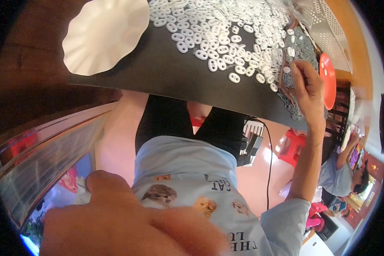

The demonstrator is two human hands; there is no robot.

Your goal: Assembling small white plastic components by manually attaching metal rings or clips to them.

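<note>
Beside the red round plastic lid (327, 84), the right hand (307, 87) pinches grey plastic links (301, 47) near white oval plastic rings (226, 32) on the black tabletop (158, 68), best picked singly; the left hand (123, 226) hangs loosely curled, empty.

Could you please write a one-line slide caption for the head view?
Right hand picking at grey pieces beside a heap of white oval rings on a black board; left hand blurred close to the camera.

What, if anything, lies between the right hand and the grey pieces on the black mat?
Nothing visible does: the right hand already rests its fingertips on the grey pieces at the edge of the black mat, beside the white oval rings.
</note>
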